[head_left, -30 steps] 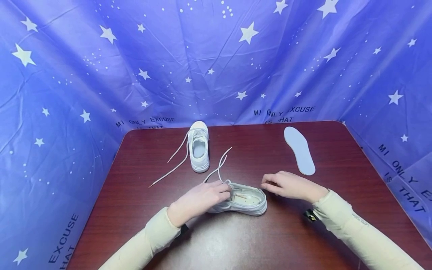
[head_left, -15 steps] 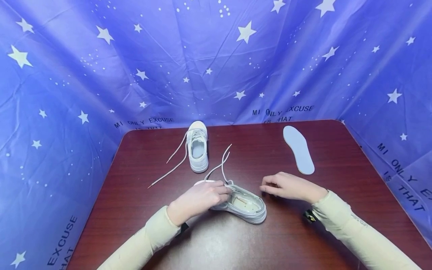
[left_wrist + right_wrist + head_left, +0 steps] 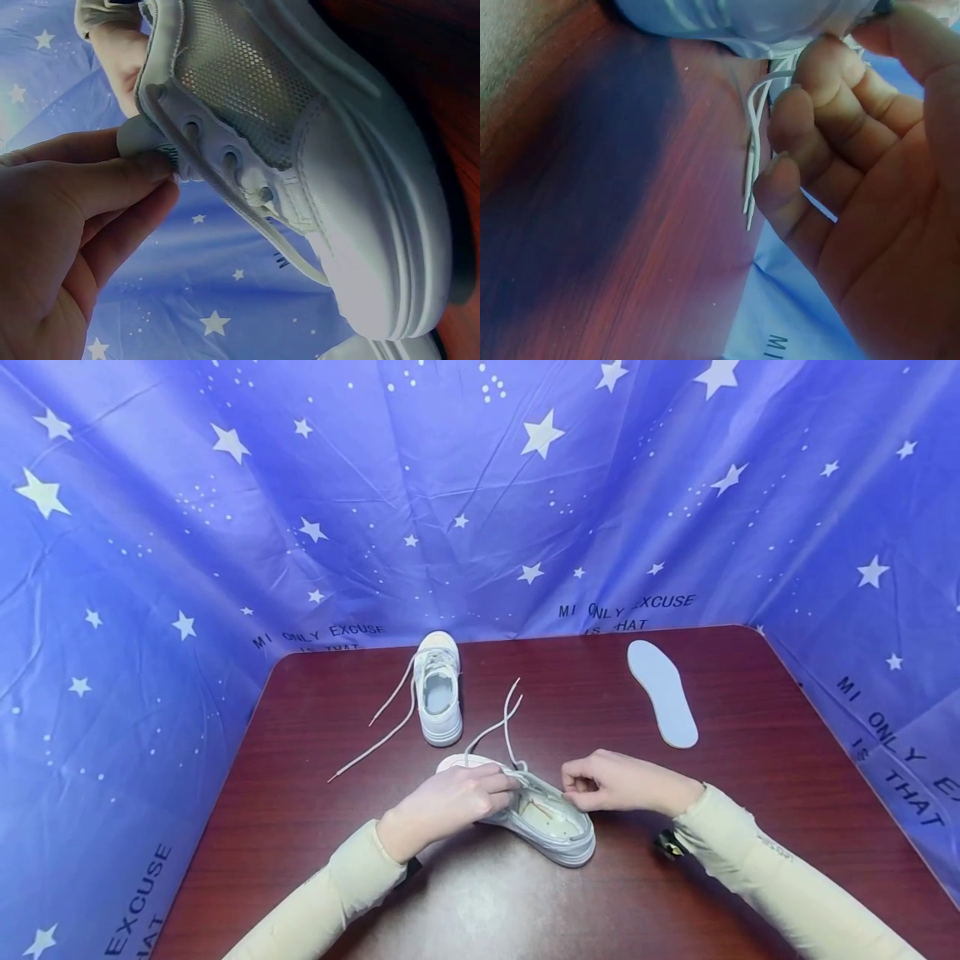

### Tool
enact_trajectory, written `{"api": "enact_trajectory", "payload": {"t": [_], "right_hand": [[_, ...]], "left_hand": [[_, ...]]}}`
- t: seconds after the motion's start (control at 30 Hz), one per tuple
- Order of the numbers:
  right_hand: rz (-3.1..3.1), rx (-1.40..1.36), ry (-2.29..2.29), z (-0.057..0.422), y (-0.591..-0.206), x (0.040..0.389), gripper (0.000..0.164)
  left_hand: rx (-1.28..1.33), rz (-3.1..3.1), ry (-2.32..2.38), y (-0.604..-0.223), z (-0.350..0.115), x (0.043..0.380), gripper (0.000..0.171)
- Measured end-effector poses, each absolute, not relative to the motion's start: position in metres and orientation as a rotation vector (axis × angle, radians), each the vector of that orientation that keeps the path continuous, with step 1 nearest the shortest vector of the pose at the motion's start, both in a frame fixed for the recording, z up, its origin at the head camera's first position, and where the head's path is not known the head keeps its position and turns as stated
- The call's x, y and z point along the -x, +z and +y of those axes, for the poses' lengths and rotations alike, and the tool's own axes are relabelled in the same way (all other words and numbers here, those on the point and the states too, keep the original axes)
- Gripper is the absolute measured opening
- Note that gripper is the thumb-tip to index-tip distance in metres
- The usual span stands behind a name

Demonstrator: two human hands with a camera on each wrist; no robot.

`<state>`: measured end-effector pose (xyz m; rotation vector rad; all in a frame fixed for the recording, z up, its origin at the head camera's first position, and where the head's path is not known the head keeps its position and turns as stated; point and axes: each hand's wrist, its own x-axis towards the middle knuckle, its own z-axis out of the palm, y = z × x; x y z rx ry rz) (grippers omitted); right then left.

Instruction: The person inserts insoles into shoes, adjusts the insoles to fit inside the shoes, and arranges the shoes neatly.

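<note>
A white sneaker (image 3: 567,849) with mesh sides lies on the table, toe to the left and heel to the lower right. My left hand (image 3: 450,799) is over its front; in the left wrist view, thumb and fingers pinch the shoe's tongue (image 3: 139,137). Beside the far edge of the opening, my right hand (image 3: 628,782) has curled fingers, with thumb and index finger at the collar, seemingly pinching it. The right wrist view shows those fingertips (image 3: 821,64) against the shoe's edge. Loose laces (image 3: 485,730) trail behind the shoe. Its toe is partly hidden by my left hand.
Another white sneaker (image 3: 442,727) stands farther back, its laces (image 3: 375,750) spread to the left. A pale insole (image 3: 664,695) lies at the back right of the dark red table (image 3: 322,693). A blue star-patterned curtain (image 3: 480,468) surrounds the table's back and sides.
The sneaker's heel has swung toward the table's front while my left hand stays on it. My right hand has moved left, from beside the shoe to its collar.
</note>
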<state>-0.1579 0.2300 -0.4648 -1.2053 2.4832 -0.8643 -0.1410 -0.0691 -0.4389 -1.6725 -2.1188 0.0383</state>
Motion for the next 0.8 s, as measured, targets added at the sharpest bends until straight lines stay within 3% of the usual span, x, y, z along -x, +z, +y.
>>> {"api": "enact_trajectory", "payload": {"t": [0.4, 0.8], "right_hand": [[2.515, 1.139, -0.880, 0.242, -0.467, 0.158, 0.018], [2.978, 0.792, -0.574, 0.274, -0.459, 0.184, 0.008]], "left_hand": [[1.636, -2.190, 0.022, -0.442, -0.064, 0.139, 0.006], [1.671, -2.217, -0.152, -0.446, -0.068, 0.143, 0.011]]}}
